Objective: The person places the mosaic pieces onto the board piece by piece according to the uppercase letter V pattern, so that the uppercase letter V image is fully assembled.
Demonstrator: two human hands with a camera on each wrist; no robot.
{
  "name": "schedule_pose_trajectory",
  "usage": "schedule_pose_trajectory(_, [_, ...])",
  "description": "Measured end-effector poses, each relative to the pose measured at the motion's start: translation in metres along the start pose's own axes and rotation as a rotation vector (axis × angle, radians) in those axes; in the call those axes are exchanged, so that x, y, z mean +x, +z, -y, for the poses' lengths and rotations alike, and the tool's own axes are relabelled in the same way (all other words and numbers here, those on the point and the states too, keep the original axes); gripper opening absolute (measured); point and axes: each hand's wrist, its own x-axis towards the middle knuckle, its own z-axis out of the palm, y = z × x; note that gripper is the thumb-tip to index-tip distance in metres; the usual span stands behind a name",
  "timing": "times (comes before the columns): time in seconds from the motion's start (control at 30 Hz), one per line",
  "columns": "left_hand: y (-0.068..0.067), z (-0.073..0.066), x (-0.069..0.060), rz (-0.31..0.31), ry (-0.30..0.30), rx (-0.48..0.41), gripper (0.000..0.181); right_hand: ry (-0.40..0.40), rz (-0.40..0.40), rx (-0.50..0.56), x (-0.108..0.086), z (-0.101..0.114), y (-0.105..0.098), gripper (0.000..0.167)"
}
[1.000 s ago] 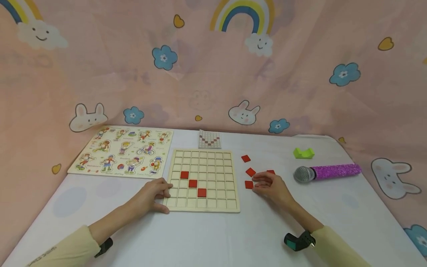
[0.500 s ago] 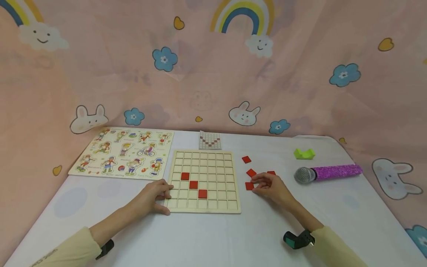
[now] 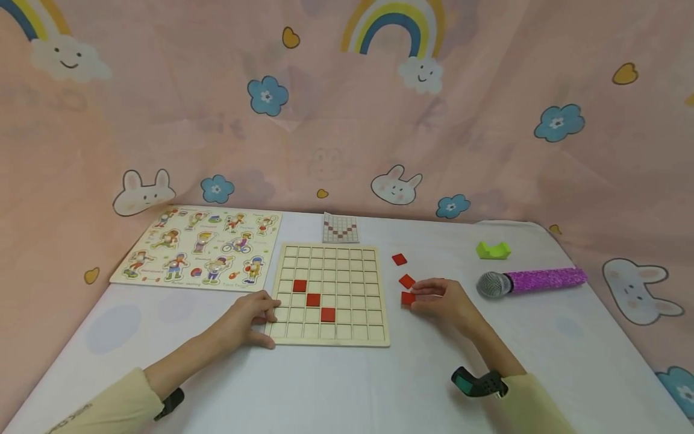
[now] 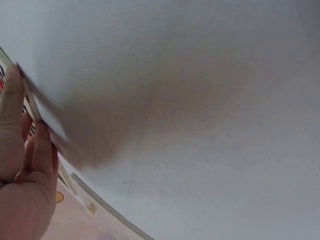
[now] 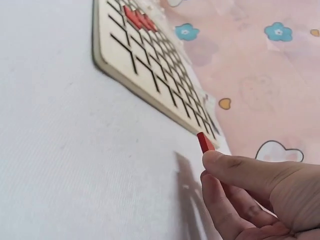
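Note:
A pale wooden grid board [image 3: 344, 331] lies flat on the white-covered table, with three red square tiles [image 3: 312, 299] set diagonally in its cells. My left hand [image 3: 244, 319] holds the board's left edge; in the left wrist view the thumb and fingers [image 4: 42, 150] are at that edge. To the right of the board, my right hand [image 3: 447, 301] pinches one red tile [image 5: 204, 142] between thumb and fingers, lifted off the cloth. Two loose red tiles [image 3: 399, 259] lie just beyond it, and a sliver of another shows behind the hand.
A small pattern card [image 3: 340, 229] stands behind the board. At the back left lies a picture puzzle board [image 3: 184, 265] with cartoon figures. A purple glittery microphone [image 3: 544, 279] and a lime-green block [image 3: 493, 250] lie on the right. A pink printed cloth hangs behind.
My right hand has taken hold of the nearest loose red tile and raised it slightly, shifting it a little right. The left hand stays at the board's edge.

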Motion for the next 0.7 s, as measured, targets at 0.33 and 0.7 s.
schedule_pose_trajectory(0.33, [-0.003,0.001,0.003,0.003,0.001,-0.01,0.037,0.012,-0.004,0.143,0.01,0.015,0.01,0.05])
schedule_pose_trajectory(0.7, [-0.003,-0.003,0.003,0.0,-0.006,0.007,0.036,0.049,-0.009,0.16,0.033,0.032,0.035,0.044])
